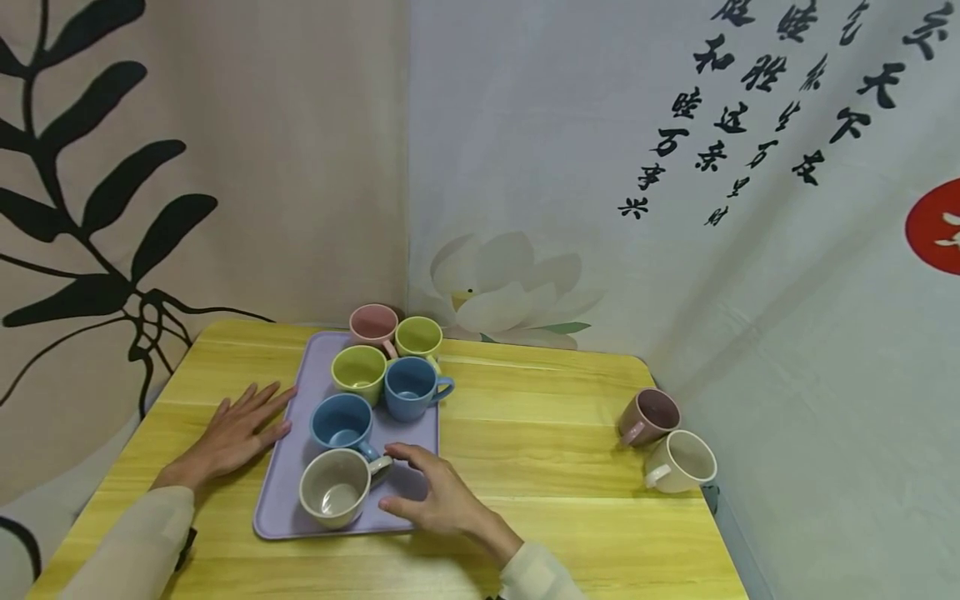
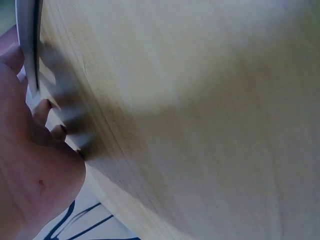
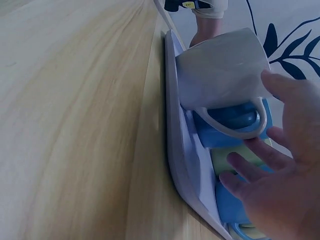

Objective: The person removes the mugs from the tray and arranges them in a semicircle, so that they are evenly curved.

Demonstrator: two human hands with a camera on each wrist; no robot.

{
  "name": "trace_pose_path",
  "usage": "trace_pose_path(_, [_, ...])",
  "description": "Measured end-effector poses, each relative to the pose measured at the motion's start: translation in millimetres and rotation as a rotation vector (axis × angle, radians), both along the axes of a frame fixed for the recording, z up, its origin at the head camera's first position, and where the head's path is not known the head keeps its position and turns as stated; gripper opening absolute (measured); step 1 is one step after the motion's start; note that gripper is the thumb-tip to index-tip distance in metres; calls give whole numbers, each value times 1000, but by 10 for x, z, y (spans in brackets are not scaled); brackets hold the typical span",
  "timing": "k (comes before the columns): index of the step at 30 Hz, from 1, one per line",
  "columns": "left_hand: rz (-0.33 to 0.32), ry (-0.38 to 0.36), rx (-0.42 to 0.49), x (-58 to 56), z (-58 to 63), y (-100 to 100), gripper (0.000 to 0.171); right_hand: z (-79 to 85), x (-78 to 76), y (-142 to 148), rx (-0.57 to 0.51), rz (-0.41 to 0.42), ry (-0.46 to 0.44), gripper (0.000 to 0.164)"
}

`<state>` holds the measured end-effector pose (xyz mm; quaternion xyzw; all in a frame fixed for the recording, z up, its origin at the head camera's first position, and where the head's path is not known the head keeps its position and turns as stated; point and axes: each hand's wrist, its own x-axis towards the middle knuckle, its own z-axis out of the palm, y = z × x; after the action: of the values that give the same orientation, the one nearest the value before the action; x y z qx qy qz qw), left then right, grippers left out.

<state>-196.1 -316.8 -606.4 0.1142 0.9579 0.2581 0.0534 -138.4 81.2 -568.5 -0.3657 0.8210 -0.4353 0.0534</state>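
A lavender tray (image 1: 288, 492) carries several mugs on the table. The off-white mug (image 1: 336, 490) stands upright at its front, handle toward the right. My right hand (image 1: 441, 492) is beside this mug, fingers spread and fingertips right at the handle (image 3: 235, 131), not wrapped round it. In the right wrist view the thumb is close to the mug's rim. My left hand (image 1: 236, 435) lies with extended fingers on the table, fingertips at the tray's left edge. Behind the off-white mug stands a blue mug (image 1: 341, 422), then a green mug (image 1: 358, 372) and another blue mug (image 1: 408, 390).
At the tray's far end are a pink mug (image 1: 372, 323) and a second green mug (image 1: 418, 336). A mauve mug (image 1: 651, 415) and a cream mug (image 1: 681, 461) stand at the right edge of the wooden table (image 1: 540, 442). A printed curtain (image 1: 525, 167) hangs behind.
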Motion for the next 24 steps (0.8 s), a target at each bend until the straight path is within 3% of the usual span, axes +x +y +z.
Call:
trace_pose_path(13, [4,-4,-7,-10,-16,-2,69,-45,-8,-33,-70,12,23,39])
trace_pose_path(20, [6,-6,-4,-13,-12,8,69,-46,3,-32,-147,63,-110,20])
trace_pose_path(24, [12,2,-6,-7,2,14,68,-28,4,-30,-148,83,-144,16])
